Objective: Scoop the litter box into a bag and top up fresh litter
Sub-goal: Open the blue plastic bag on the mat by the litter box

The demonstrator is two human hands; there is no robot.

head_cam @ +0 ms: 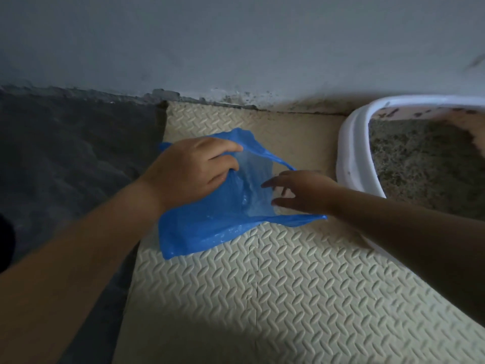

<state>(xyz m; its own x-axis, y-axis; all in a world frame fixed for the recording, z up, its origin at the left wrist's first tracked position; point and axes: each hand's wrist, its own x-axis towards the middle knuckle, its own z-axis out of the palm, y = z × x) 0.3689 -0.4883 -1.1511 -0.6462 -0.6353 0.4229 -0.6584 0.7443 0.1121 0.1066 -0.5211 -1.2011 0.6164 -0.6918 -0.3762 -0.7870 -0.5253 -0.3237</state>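
Filling the top of the view, a pale grey wall (pixel 236 43) meets the floor along a stained, chipped lower edge. Below it a cream foam mat (pixel 275 298) with a raised herringbone pattern covers the middle and right of the floor, lit brightly near the bottom. To its left lies a stretch of dark floor (pixel 73 143), dim and hard to make out.

At the right edge the litter box (pixel 351 153) sits on the mat close to the wall. Its white rounded rim is in view, and the inner wall above shows dark smudges. Grey speckled litter (pixel 420 158) fills it.

A blue plastic bag (pixel 204 227) lies on the mat to the left of the box, apart from it, with its mouth turned toward the box and its two handles stretched out to the right.

The left hand (pixel 191 172) grips the upper edge of the bag, fingers curled round a bunch of the plastic and lifting that side. The right hand (pixel 307 193) sits at the bag's mouth between the two handles, fingers straight and spread, holding nothing. Whether its fingertips touch the plastic cannot be told.
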